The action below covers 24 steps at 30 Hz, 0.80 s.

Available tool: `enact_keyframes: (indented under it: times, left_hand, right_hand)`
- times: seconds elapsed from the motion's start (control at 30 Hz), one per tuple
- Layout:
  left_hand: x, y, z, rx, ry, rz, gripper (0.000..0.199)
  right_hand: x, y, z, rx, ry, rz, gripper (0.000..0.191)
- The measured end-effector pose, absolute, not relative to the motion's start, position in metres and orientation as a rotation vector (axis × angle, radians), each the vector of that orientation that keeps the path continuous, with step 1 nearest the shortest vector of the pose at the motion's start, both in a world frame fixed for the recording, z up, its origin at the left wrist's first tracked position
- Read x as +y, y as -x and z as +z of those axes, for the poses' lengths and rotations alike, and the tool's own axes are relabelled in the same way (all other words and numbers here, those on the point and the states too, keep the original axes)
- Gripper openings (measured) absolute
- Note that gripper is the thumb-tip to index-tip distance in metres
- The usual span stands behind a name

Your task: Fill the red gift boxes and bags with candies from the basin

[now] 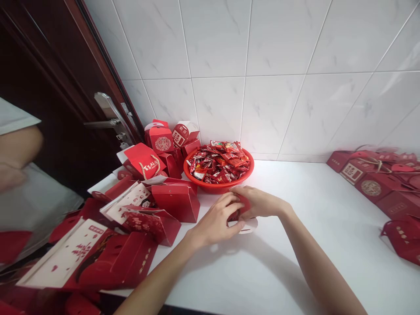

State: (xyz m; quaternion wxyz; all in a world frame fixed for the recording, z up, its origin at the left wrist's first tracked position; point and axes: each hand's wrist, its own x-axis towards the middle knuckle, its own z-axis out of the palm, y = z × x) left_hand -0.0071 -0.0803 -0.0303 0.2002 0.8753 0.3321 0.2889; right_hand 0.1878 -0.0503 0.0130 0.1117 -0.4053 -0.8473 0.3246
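Observation:
A small red paper gift box stands on the white table just in front of the bowl, largely covered by my hands. One of its flaps sticks out toward me and shows a pale inner side. My left hand grips the box from the left, fingers curled over its top and thumb at the near side. From the right, my right hand wraps round the far and right sides. Behind them, an orange-red plastic bowl holds a heap of red-wrapped candies. The box's inside cannot be seen.
Several open red and white gift boxes crowd the table's left side. Closed red boxes line the right edge. White tiles rise behind, and a dark door is at left. Another person's arm shows there.

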Motion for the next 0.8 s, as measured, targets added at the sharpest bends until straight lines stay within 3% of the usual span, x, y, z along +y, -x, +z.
enact_keyframes:
  times: [0.13,0.3,0.47,0.57,0.8]
  left_hand:
    - [-0.08,0.009,-0.029,0.917,-2.467,0.768,0.015]
    - [-0.078,0.01,-0.024,0.894,-2.497,0.693,0.013]
    - [-0.079,0.011,-0.021,0.916,-2.522,0.628,0.016]
    - [-0.079,0.01,-0.021,0.897,-2.503,0.587,0.017]
    - [-0.075,0.008,-0.026,0.782,-2.329,0.696,0.044]
  right_hand:
    - [-0.047,-0.188,0.011,-2.504,1.173,0.972,0.034]
    - [-0.046,-0.189,0.01,-2.489,1.163,0.969,0.038]
    - [-0.046,-0.189,0.007,-2.439,1.104,0.998,0.06]
    - [-0.046,-0.189,0.007,-2.433,1.083,1.017,0.064]
    - [-0.046,-0.202,0.015,-2.434,1.106,1.133,0.06]
